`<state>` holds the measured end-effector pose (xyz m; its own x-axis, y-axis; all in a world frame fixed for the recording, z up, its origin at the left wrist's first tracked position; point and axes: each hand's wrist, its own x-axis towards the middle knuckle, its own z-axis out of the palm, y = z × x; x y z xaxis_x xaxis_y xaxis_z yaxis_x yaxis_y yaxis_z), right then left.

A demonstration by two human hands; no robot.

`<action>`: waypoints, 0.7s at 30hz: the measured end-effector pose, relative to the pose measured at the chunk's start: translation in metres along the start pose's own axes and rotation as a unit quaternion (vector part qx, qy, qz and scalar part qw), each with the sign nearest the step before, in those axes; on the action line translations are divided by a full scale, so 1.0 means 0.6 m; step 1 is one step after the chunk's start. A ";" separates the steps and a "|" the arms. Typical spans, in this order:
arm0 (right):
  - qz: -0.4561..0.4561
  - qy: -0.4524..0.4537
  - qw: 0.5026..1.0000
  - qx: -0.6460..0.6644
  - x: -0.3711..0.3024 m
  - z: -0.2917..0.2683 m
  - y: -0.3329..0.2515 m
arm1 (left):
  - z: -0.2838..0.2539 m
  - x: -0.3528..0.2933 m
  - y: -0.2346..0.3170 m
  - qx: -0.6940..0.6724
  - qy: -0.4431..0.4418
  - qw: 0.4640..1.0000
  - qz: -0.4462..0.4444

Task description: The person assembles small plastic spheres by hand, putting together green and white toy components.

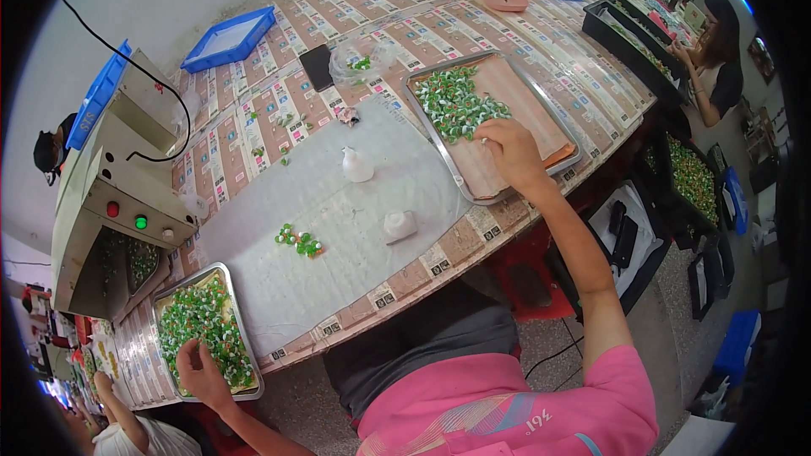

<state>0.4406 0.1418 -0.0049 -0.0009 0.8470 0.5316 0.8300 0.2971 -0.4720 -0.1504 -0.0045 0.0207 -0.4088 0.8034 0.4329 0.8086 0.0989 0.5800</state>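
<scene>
At the far left a pale machine (93, 181) stands on the bench (380, 0). Just beside it lies the left tray (246, 333), a shallow metal one, its long axis running away from the person. It holds the left heap (198, 312) of small green, white and red pieces. The left hand (204, 376) is over the tray's near end, with most of the heap beyond its fingers. Those fingers are curled; I cannot tell whether the tips are apart or closed on a piece.

Rightward, a cluster (298, 241) of pieces sits on a white sheet (338, 207), nearer the left hand than the right. Past it come a phone (317, 67), a clear bag (361, 62) with a few pieces inside, a white bottle (357, 165) and a white block (400, 226).

The right tray (437, 137) slants, its long axis running from far left to near right. The right heap (458, 101) fills its far-left part, and bare lining (515, 97) shows beside it. The right hand (511, 150) is at the heap's near edge, so the pieces lie ahead and leftward of its fingers. These look pinched together, with a pale speck at the tips, too small to identify.
</scene>
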 end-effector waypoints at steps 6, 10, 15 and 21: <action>-0.005 -0.070 0.991 -0.115 0.027 0.034 0.015 | -0.007 -0.018 -0.005 0.127 0.040 0.991 -0.002; 0.042 -0.084 0.987 -0.127 0.036 0.060 -0.016 | 0.008 -0.010 0.039 0.121 0.108 0.985 0.060; 0.044 -0.107 0.989 -0.093 0.034 0.053 -0.026 | 0.085 -0.031 0.129 0.002 0.005 0.993 0.119; 0.062 -0.114 0.991 -0.020 0.014 0.031 -0.048 | 0.181 -0.032 0.184 -0.122 -0.094 0.975 0.161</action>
<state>0.4061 0.1487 0.0002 -0.0192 0.9546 0.2971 0.8533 0.1705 -0.4927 -0.0075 0.0549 0.0016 -0.0465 0.8657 0.4985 0.7484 -0.3003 0.5913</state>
